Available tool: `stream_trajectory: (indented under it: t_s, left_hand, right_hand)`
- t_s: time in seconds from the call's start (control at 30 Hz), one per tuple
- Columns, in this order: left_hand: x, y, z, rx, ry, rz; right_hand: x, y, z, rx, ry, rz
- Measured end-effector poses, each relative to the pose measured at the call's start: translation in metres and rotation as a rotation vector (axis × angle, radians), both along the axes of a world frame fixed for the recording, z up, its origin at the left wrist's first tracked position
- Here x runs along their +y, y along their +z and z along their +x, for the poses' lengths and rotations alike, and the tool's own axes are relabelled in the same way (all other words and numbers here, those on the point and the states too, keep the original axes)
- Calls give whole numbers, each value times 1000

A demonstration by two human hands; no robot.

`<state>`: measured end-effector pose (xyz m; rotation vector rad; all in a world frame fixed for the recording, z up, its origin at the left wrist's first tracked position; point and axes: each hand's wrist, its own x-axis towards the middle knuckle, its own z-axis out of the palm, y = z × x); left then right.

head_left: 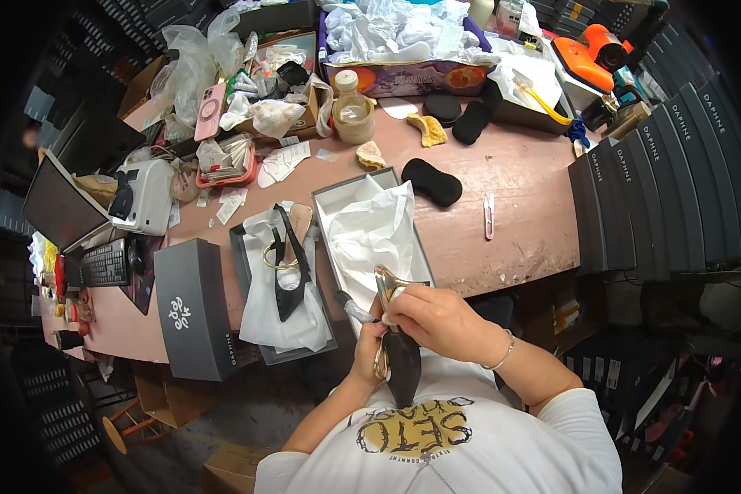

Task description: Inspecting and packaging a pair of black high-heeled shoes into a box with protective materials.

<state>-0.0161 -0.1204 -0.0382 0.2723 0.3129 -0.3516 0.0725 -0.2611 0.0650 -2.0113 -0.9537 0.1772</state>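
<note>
Close to my chest I hold a dark, pointed shoe with gold-coloured parts, its toe hanging downward. My left hand is closed around its side. My right hand is closed at its upper part, with something small and white at the fingertips. Beyond my hands lies an open grey shoebox lined with white paper. Left of it, a black shoe with a gold ring rests on white paper in a second grey tray.
A closed grey shoebox stands at the left, near a label printer. Pink-handled snips and a black brush-like pad lie on the table. Stacked shoeboxes line the right. A jar and sponges stand behind.
</note>
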Motion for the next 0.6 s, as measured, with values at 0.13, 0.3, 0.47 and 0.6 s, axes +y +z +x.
stream_trajectory:
  t_s: [0.13, 0.3, 0.47, 0.6]
  left_hand:
    - [0, -1, -3, 42, -21, 45]
    - [-7, 15, 2, -23, 68, 104]
    - [-1, 5, -4, 89, 28, 94]
    - [-1, 1, -2, -31, 49, 10]
  right_hand:
    - [6, -6, 0, -124, -37, -65]
    - [2, -2, -1, -79, -1, -39]
    - [7, -2, 2, -84, -5, -14]
    - [4, -9, 2, -91, 12, -7]
